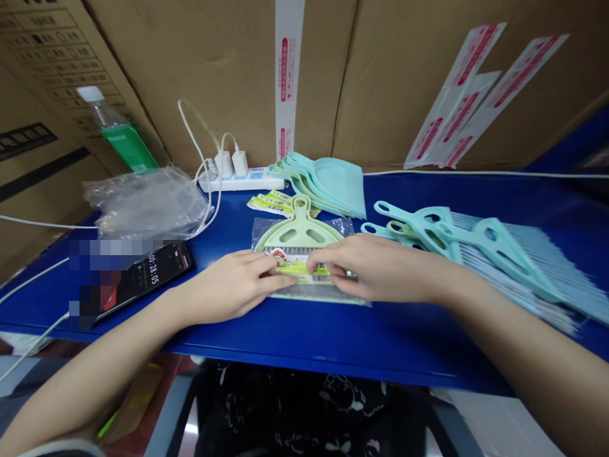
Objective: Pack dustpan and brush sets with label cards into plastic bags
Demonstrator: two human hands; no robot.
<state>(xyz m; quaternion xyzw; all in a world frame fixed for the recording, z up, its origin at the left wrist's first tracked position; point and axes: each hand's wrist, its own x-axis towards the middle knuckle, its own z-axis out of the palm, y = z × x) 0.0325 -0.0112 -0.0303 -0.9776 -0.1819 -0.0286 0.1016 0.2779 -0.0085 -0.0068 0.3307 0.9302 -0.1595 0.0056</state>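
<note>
In front of me lies a pale green dustpan-and-brush set (304, 235), with dark bristles across its middle and clear plastic film around it. A yellow-green and white printed label (297, 260) lies across the bristles. My left hand (238, 282) has its fingers closed on the label's left end. From the right, my right hand (375, 266) pinches the label's other end, its fingers bent down against the set. The fingers hide parts of the label, so its exact hold on the set cannot be made out.
Behind the set are a stack of aqua and green dustpans (337, 181) and loose labels (271, 203). Several hand brushes (495, 247) lie right. Plastic bags (152, 203), a phone (147, 279), a power strip (247, 179) with cables and a bottle (126, 143) are left.
</note>
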